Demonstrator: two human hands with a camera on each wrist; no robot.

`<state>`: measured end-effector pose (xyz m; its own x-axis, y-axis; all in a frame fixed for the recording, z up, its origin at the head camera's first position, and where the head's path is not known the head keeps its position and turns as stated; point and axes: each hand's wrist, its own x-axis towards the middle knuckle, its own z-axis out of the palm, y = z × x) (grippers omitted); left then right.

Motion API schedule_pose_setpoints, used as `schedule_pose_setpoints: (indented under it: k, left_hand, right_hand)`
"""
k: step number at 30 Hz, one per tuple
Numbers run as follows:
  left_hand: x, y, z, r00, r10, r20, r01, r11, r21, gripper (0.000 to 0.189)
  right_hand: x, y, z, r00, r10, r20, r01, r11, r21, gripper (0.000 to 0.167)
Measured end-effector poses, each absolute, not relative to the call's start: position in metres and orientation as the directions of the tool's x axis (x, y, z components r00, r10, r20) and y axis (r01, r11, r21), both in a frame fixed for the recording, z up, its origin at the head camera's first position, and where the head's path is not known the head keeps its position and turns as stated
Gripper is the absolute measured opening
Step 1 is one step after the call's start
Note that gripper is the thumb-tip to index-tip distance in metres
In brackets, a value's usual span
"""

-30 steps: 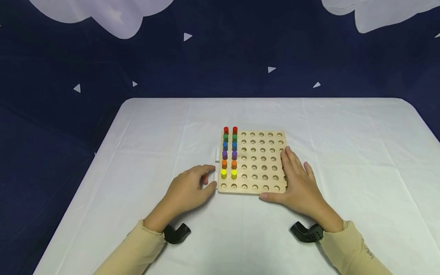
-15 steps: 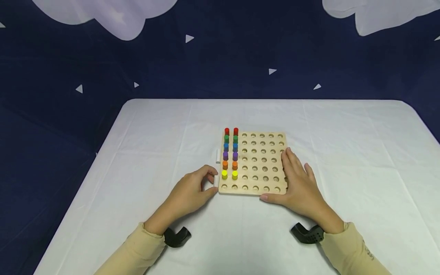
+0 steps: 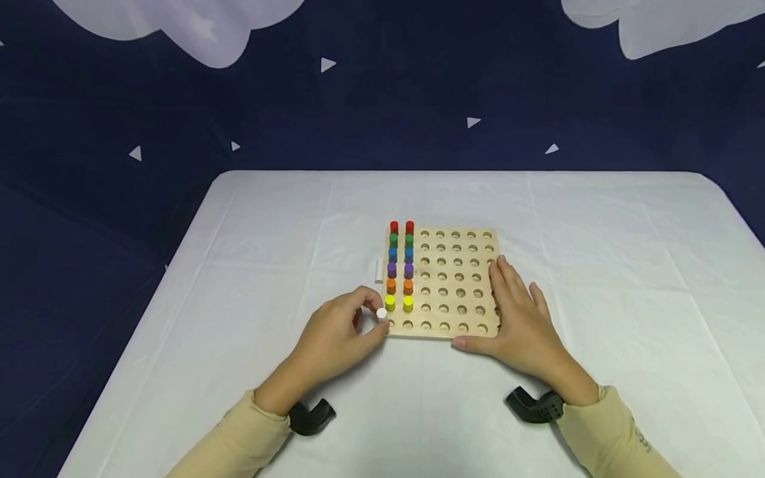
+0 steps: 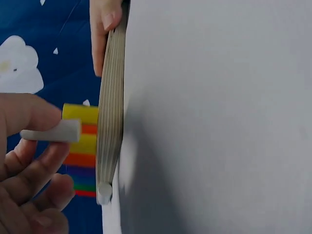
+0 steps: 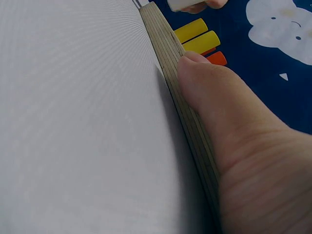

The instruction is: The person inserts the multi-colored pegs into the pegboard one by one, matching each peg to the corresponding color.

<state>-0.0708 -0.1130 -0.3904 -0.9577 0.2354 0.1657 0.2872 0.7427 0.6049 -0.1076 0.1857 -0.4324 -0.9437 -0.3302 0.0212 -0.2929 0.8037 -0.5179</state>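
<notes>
A wooden pegboard lies on the table, with two columns of coloured pegs at its left side: red, green, blue, purple, orange and yellow. My left hand pinches a white peg between thumb and fingers, upright just over the board's front left corner. In the left wrist view that white peg is clear of the board's face, near the yellow pegs. My right hand rests along the board's right edge, fingers extended, thumb against the front edge.
Another white peg lies beside the board's left edge. Rows of bare holes cover the board's middle and right. White cloth covers the table, and a dark blue curtain hangs behind it.
The left hand has taken hold of the nearer white peg beside the board, lifted it upright and moved it slightly right, over the corner. The right hand and board stay in place.
</notes>
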Motion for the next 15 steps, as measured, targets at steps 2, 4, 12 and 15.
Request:
schedule_pose_setpoints:
  k: [2, 4, 12, 15]
  left_hand:
    - [-0.07, -0.109, -0.39, -0.943, 0.245, 0.224, 0.33, 0.756, 0.565, 0.021]
    - [-0.07, -0.104, -0.389, -0.929, 0.257, 0.267, 0.365, 0.757, 0.542, 0.02]
    - [-0.071, -0.088, -0.393, -0.904, 0.314, 0.291, 0.421, 0.776, 0.47, 0.017]
    - [-0.072, -0.085, -0.393, -0.904, 0.321, 0.282, 0.42, 0.789, 0.449, 0.017]
  right_hand:
    - [-0.108, 0.186, -0.432, -0.944, -0.331, 0.023, -0.294, 0.803, -0.518, 0.14]
    - [-0.108, 0.186, -0.432, -0.943, -0.332, 0.027, -0.297, 0.801, -0.52, 0.139]
    - [-0.108, 0.186, -0.432, -0.942, -0.336, 0.022, -0.297, 0.797, -0.526, 0.139]
    - [-0.109, 0.186, -0.433, -0.941, -0.336, 0.026, -0.299, 0.795, -0.527, 0.139]
